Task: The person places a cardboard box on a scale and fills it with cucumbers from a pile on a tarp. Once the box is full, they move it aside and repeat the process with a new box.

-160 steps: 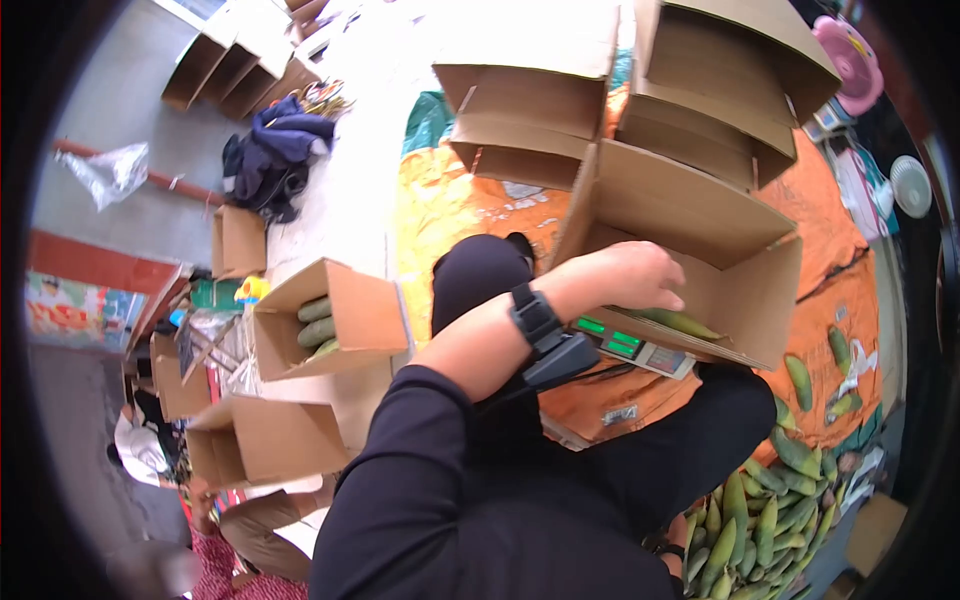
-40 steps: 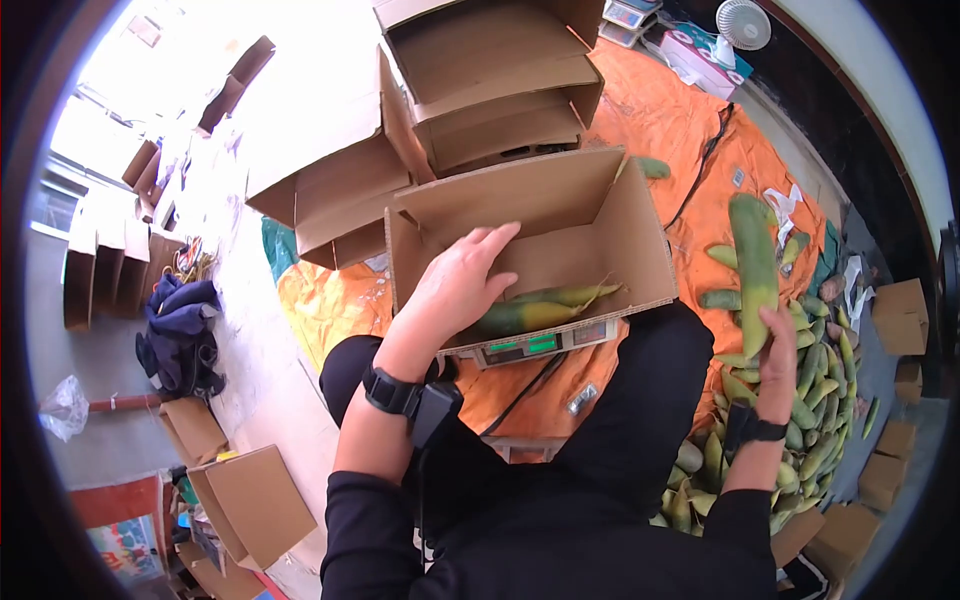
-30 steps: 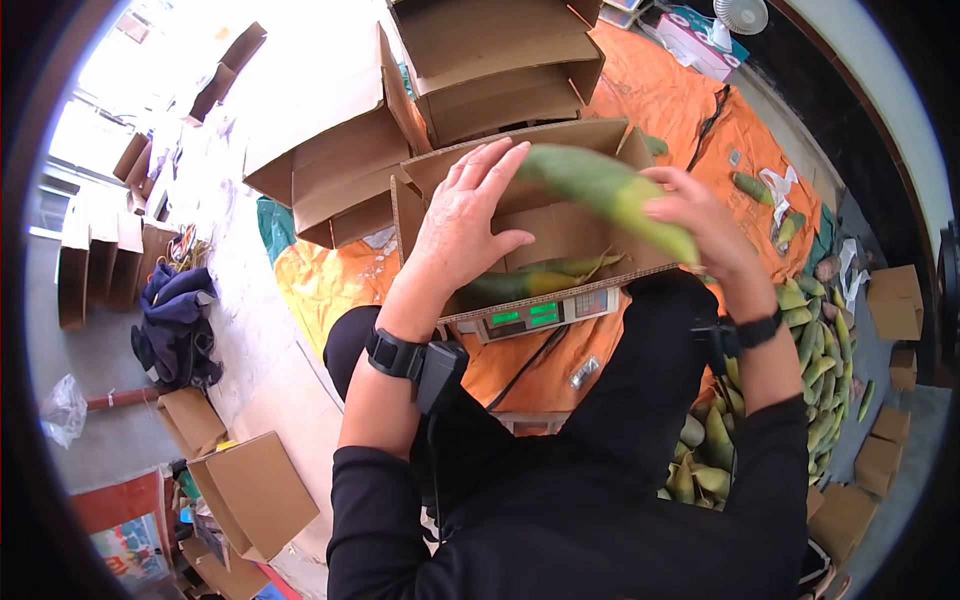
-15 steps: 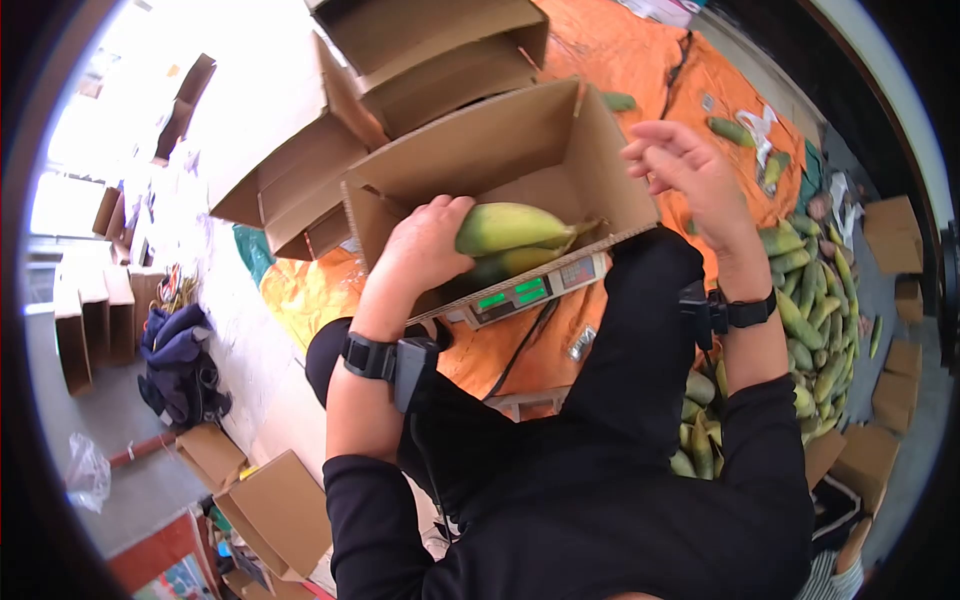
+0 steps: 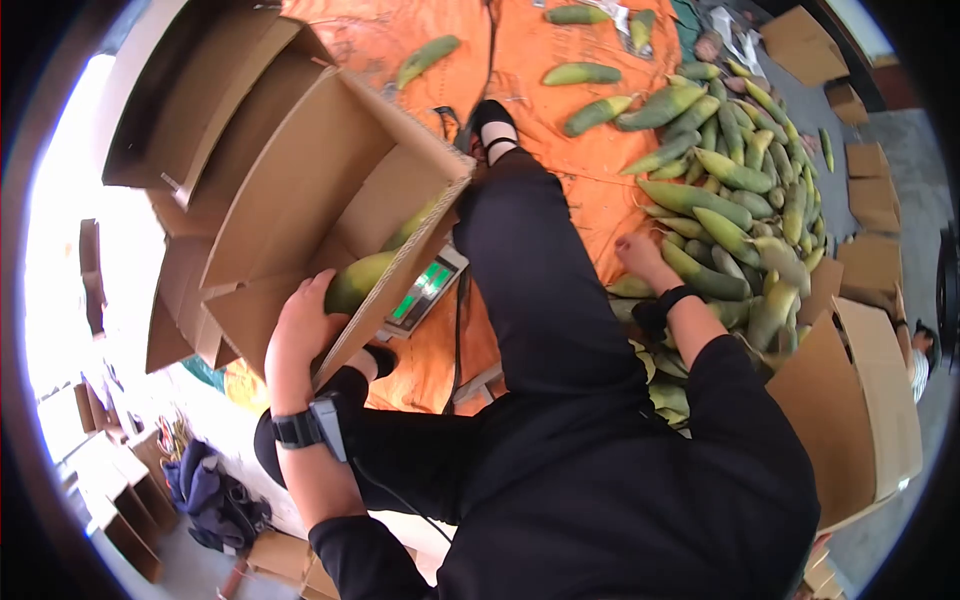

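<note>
Inside the cardboard box [image 5: 300, 190], a green radish [image 5: 358, 284] lies against the near wall, with a second one partly visible beyond it. My left hand [image 5: 303, 325] curls around the near end of the first radish. Below the box's right side, a scale [image 5: 428, 290] shows lit green displays. My right hand [image 5: 645, 262] is at the left edge of a large pile of green radishes [image 5: 735, 210]. Its fingers look loosely bent and apart, with nothing visible in them; the undersides are hidden.
Other open cardboard boxes [image 5: 200, 110] stand to the left. Several loose radishes [image 5: 582, 73] lie on the orange sheet [image 5: 520, 60]. Another open box [image 5: 850, 400] stands at the right. A dark cable [image 5: 462, 340] runs over the sheet beside my leg.
My view has turned right, bringing the radish pile nearer the middle. My right hand has moved from beside the box down to the pile. My left hand stays at the radish in the box.
</note>
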Demonstrator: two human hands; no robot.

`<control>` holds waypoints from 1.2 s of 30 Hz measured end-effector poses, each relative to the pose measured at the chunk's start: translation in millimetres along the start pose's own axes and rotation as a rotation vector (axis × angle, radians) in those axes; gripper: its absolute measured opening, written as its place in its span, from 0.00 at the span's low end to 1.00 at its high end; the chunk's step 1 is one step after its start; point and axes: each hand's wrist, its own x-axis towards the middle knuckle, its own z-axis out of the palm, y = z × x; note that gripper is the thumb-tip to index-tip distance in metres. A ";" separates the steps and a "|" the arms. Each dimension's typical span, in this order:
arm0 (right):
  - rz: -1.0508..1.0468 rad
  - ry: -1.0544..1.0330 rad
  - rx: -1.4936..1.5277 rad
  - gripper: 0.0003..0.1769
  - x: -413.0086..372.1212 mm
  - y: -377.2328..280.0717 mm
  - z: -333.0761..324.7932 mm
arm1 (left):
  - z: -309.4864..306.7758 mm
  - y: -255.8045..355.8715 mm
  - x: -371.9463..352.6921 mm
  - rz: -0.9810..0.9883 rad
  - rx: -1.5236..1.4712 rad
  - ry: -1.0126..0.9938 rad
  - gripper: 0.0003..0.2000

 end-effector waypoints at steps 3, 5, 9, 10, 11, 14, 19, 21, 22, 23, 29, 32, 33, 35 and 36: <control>0.064 -0.138 0.003 0.14 -40.8 7.6 14.4 | -2.2 1.3 2.2 -0.035 -0.074 -0.010 0.31; 0.175 -0.209 0.030 0.13 -52.2 6.4 20.9 | -6.6 11.0 -1.6 -0.040 -0.088 0.058 0.29; 0.126 -0.216 0.002 0.12 -51.6 5.1 30.0 | -13.8 20.4 -3.0 -0.053 -0.153 0.108 0.28; 0.074 -0.160 -0.005 0.12 -49.2 0.7 29.3 | -15.1 18.1 -2.9 -0.041 -0.164 0.127 0.27; 0.020 -0.104 -0.012 0.11 -46.2 -4.0 28.6 | -15.6 16.8 -3.5 -0.032 -0.174 0.146 0.27; 0.054 -0.111 0.018 0.12 -34.3 -23.6 15.3 | -16.6 17.7 -5.2 -0.036 -0.163 0.169 0.27; 0.042 -0.086 -0.148 0.12 -21.4 -33.4 8.6 | -22.3 16.7 -10.3 -0.076 -0.226 0.179 0.27; 0.031 -0.078 -0.174 0.12 -20.8 -25.0 10.7 | -22.9 16.1 -12.0 -0.083 -0.236 0.191 0.26; 0.038 -0.070 -0.202 0.13 -20.2 -16.3 14.2 | -22.6 15.5 -12.1 -0.071 -0.235 0.191 0.26; 0.047 -0.062 -0.229 0.14 -19.6 -7.0 17.5 | -22.1 15.3 -12.3 -0.058 -0.235 0.191 0.26; 0.242 -0.143 -0.029 0.16 -17.7 15.0 15.4 | -22.6 17.1 -12.7 -0.048 -0.230 0.198 0.26; 0.264 -0.142 0.033 0.16 -4.5 16.0 24.2 | -23.9 17.4 -12.4 -0.053 -0.226 0.199 0.26; 0.262 -0.106 0.123 0.16 4.7 15.6 28.7 | -23.9 17.7 -12.1 -0.057 -0.224 0.202 0.26; 0.258 -0.022 0.319 0.13 24.5 8.3 37.0 | -23.2 18.0 -12.1 -0.055 -0.232 0.195 0.26; 0.251 -0.029 0.321 0.13 35.3 2.2 38.6 | -23.1 18.6 -12.6 -0.064 -0.229 0.197 0.26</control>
